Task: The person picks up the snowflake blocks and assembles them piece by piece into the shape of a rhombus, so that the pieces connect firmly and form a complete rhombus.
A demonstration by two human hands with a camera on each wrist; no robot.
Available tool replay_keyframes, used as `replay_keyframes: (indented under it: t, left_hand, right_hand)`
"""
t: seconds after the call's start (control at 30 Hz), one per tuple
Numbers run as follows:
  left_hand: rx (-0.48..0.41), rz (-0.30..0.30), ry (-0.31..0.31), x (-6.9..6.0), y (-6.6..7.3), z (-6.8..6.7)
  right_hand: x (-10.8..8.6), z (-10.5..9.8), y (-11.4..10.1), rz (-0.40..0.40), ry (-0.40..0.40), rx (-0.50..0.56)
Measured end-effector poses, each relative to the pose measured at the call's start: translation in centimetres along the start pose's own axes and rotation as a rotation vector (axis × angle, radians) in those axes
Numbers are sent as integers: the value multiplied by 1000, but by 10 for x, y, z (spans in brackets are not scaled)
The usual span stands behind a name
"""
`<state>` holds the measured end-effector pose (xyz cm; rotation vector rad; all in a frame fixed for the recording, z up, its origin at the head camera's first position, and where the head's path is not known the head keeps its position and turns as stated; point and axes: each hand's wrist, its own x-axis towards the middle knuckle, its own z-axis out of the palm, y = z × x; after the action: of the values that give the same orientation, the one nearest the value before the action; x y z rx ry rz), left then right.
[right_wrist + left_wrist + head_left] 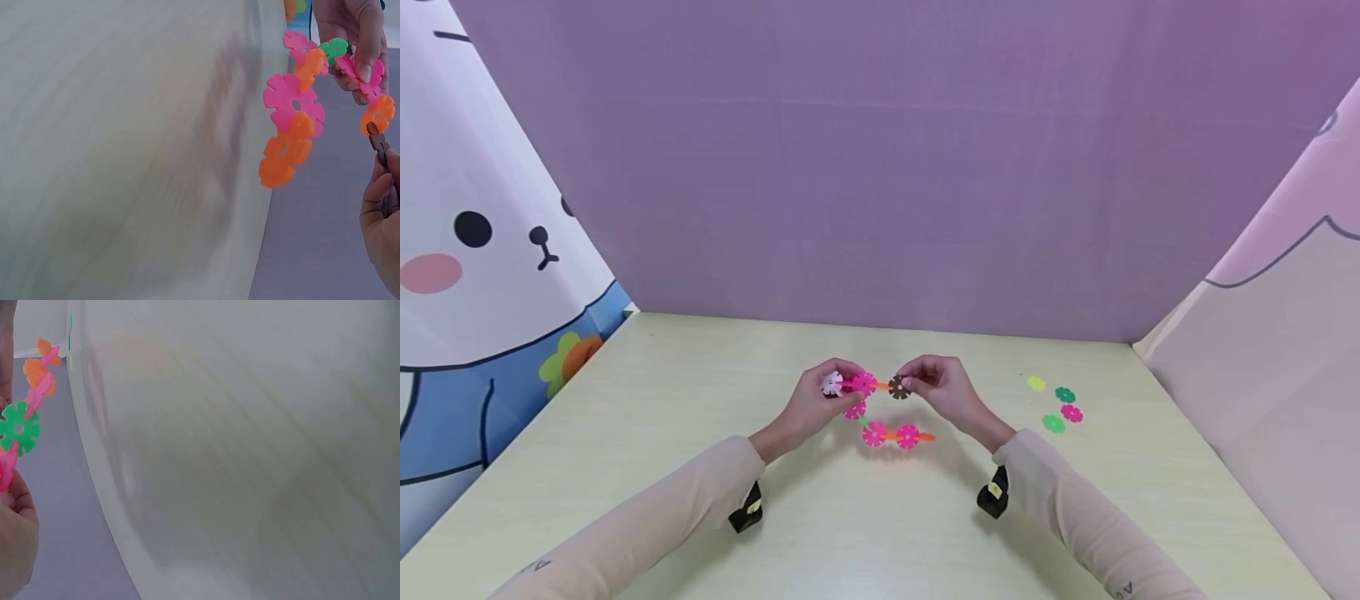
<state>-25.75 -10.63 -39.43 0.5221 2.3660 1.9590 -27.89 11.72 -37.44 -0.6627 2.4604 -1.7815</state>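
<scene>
Above the table, my left hand pinches a chain of joined notched discs near a pink disc, with a white disc beside its fingers. My right hand holds a brown disc between thumb and fingers. In the right wrist view the brown disc meets an orange disc at the chain's end. The rest of the chain hangs below, with a green disc, pink discs and orange discs.
Loose discs lie on the table at the right: yellow, dark green, pink and light green. A purple panel stands behind the table, with printed cloths at both sides.
</scene>
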Motion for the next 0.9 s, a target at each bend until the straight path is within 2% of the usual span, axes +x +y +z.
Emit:
replay_keyframes:
  t: [0.27,0.47,0.73,0.9]
  left_hand:
    - [-17,-6,3,2,-2,0]
    - [-8,-28,29,2,-1,1]
    - [-37,-113,95,2,-1,2]
    - [-58,-113,99,2,-1,1]
  right_hand:
    - [1,2,2,-6,19,29]
    - [-1,5,1,22,40,72]
    - [-1,6,0,8,69,32]
    - [-3,7,-3,-19,75,26]
